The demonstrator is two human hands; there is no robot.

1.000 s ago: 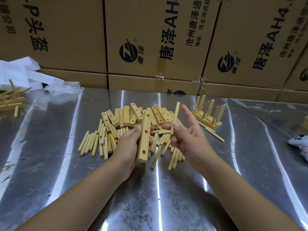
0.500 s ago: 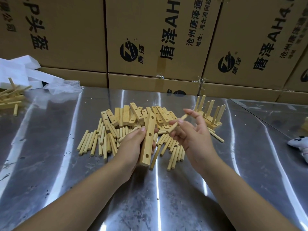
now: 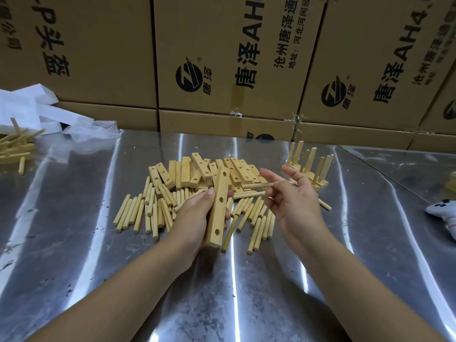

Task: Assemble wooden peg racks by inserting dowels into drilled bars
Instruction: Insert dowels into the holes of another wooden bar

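My left hand [image 3: 195, 218] grips a drilled wooden bar [image 3: 218, 206], held nearly upright above the table with three empty holes facing me. My right hand [image 3: 293, 203] pinches one dowel [image 3: 259, 185] that lies nearly level, its free end pointing left toward the bar but apart from it. Beneath both hands, loose dowels [image 3: 140, 213] are spread over the steel table [image 3: 74, 243], with a heap of drilled bars [image 3: 187, 171] behind them. An assembled rack [image 3: 308, 164] with upright pegs stands to the right, behind my right hand.
Stacked cardboard boxes [image 3: 222, 58] wall off the back of the table. White foam pieces [image 3: 29, 107] and crumpled plastic lie at the back left, beside more wooden parts [image 3: 14, 146]. A white game controller [image 3: 444, 213] lies at the right edge.
My right hand has tipped the dowel from upright to nearly level, pointing left. The bar in my left hand has turned so that its drilled face shows.
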